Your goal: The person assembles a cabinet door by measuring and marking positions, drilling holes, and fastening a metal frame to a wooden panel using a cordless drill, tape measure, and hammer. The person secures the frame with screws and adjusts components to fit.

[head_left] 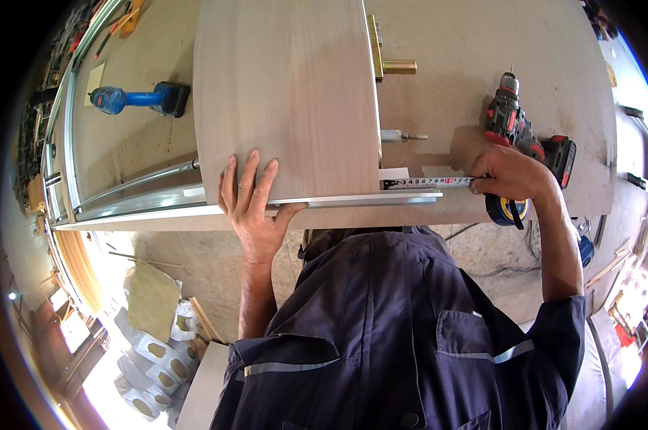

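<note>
My left hand [251,202] lies with its fingers stretched flat on the near end of a wood-grain panel [288,93]. Its thumb rests along a silvery metal profile [360,201] that runs across the panel's near edge. At the right, my right hand [514,175] pinches the blade of a tape measure [507,210]. The black, blue and yellow case hangs just below that hand. Its white blade [431,183] stretches left to the panel's right edge, beside the profile. My right fingers partly hide the blade near the case.
A red and black cordless drill [507,115] lies just beyond my right hand. On the left is a blue power tool [137,99] with a black battery. Brass-coloured hardware [398,67] sticks out beside the panel. A long metal frame [69,136] borders the workbench's left side.
</note>
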